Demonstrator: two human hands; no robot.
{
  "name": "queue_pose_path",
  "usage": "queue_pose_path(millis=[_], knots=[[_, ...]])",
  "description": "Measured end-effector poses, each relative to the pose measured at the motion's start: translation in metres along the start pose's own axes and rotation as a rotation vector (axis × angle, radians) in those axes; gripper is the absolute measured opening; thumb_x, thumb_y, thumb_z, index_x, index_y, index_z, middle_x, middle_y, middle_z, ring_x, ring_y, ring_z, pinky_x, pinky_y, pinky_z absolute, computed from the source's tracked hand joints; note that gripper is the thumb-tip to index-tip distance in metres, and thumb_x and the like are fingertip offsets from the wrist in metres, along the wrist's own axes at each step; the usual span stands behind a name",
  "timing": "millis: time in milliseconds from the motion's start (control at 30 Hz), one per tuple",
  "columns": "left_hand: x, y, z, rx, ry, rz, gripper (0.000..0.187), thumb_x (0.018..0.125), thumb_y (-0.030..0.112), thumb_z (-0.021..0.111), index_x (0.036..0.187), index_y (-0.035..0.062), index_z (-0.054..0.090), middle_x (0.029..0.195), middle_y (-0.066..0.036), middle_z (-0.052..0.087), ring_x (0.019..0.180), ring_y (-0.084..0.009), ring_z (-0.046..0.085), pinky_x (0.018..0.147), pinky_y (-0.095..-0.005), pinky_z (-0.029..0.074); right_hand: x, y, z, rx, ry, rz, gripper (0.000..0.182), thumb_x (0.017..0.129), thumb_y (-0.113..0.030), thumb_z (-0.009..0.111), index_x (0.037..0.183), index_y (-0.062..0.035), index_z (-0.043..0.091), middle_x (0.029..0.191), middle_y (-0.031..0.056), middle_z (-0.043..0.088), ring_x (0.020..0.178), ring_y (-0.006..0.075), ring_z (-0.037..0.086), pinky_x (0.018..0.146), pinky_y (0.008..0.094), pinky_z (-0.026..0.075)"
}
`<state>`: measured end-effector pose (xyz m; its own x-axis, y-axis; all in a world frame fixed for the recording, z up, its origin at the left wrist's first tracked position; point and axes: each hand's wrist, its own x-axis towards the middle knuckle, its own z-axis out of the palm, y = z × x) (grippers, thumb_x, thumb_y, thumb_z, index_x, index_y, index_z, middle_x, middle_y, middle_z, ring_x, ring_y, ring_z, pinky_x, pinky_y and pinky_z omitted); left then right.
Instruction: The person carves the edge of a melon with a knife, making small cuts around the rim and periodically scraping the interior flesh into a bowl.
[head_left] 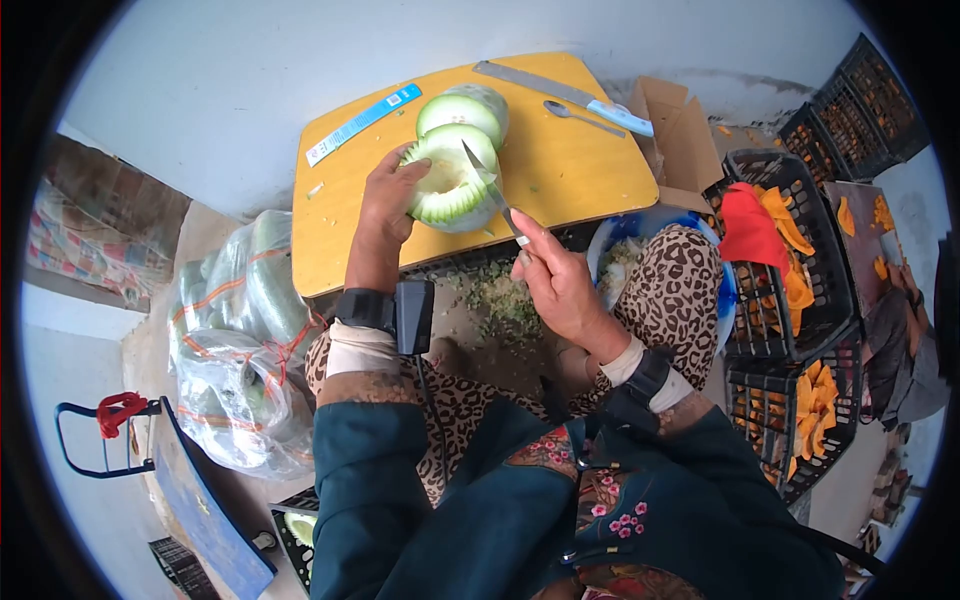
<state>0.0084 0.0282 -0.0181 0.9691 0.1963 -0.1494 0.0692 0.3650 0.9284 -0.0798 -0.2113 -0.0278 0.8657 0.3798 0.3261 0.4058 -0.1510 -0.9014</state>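
Observation:
My left hand (388,198) grips the left rim of a hollowed pale green melon half (450,205), whose cut edge is notched all round. In my right hand (562,285) is a small pointed knife (498,200), its blade over the right side of the melon's opening. Behind this half, another piece of melon (462,115) lies on the yellow table (560,165), its pale cut face toward me. A large knife (540,85) with a blue-white handle and a spoon (583,118) lie at the back right. A blue-and-white strip (362,125) lies at the left.
Plastic bags of green melons (245,300) stand on the floor at left, near a blue trolley (205,500). An open cardboard box (680,140), a blue-rimmed basin (728,300) and black crates (825,340) with orange pieces are at right. Another person's hand (905,290) shows far right.

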Motion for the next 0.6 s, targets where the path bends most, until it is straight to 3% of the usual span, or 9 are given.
queue_pose_path(millis=[33, 133, 233, 433, 533, 600], knots=[[0.001, -0.002, -0.002, -0.013, -0.005, 0.004, 0.037, 0.086, -0.004, 0.058, 0.122, -0.0051, 0.051, 0.104, -0.016, 0.063, 0.087, -0.0247, 0.066, 0.072, -0.0360, 0.058, 0.001, 0.001, 0.000, -0.001, -0.004, 0.001, 0.049, 0.091, 0.001, 0.045, 0.139, -0.0060, 0.040, 0.080, 0.0154, 0.062, 0.073, 0.0243, 0.066, 0.069, 0.0335, 0.051], [0.004, -0.004, -0.006, -0.035, -0.016, 0.005, 0.038, 0.085, -0.004, 0.058, 0.122, -0.0055, 0.051, 0.104, -0.017, 0.063, 0.088, -0.0253, 0.066, 0.073, -0.0365, 0.058, 0.000, 0.006, -0.002, 0.026, -0.014, -0.039, 0.048, 0.093, -0.001, 0.045, 0.140, -0.0080, 0.041, 0.077, 0.0083, 0.060, 0.069, 0.0138, 0.059, 0.067, 0.0269, 0.048], [0.000, -0.001, -0.002, -0.022, -0.006, -0.002, 0.038, 0.085, -0.004, 0.059, 0.122, -0.0060, 0.050, 0.105, -0.017, 0.062, 0.089, -0.0257, 0.066, 0.074, -0.0364, 0.058, -0.004, -0.001, -0.010, 0.010, -0.066, 0.012, 0.048, 0.091, 0.000, 0.045, 0.138, -0.0065, 0.041, 0.079, 0.0151, 0.063, 0.073, 0.0223, 0.066, 0.069, 0.0329, 0.051], [-0.004, 0.001, 0.003, 0.042, -0.029, 0.012, 0.039, 0.084, -0.004, 0.060, 0.122, -0.0065, 0.050, 0.107, -0.017, 0.062, 0.090, -0.0255, 0.066, 0.075, -0.0360, 0.058, -0.019, 0.000, -0.022, 0.048, -0.120, 0.073, 0.049, 0.091, 0.000, 0.045, 0.139, -0.0076, 0.041, 0.079, 0.0135, 0.063, 0.071, 0.0183, 0.064, 0.068, 0.0301, 0.050], [-0.006, 0.001, 0.004, 0.034, -0.029, 0.017, 0.039, 0.084, -0.004, 0.060, 0.122, -0.0062, 0.050, 0.107, -0.017, 0.062, 0.090, -0.0252, 0.065, 0.075, -0.0360, 0.058, -0.025, 0.010, -0.023, 0.118, -0.131, 0.067, 0.047, 0.096, -0.004, 0.043, 0.142, -0.0098, 0.039, 0.077, 0.0015, 0.058, 0.057, 0.0032, 0.043, 0.056, 0.0196, 0.040], [-0.008, 0.001, 0.005, 0.023, -0.032, 0.026, 0.039, 0.085, -0.004, 0.059, 0.122, -0.0061, 0.050, 0.107, -0.017, 0.062, 0.090, -0.0250, 0.065, 0.075, -0.0359, 0.058, -0.027, 0.011, -0.024, 0.165, -0.146, 0.093, 0.046, 0.097, -0.005, 0.043, 0.142, -0.0101, 0.038, 0.076, 0.0005, 0.057, 0.056, 0.0024, 0.041, 0.054, 0.0185, 0.038]])
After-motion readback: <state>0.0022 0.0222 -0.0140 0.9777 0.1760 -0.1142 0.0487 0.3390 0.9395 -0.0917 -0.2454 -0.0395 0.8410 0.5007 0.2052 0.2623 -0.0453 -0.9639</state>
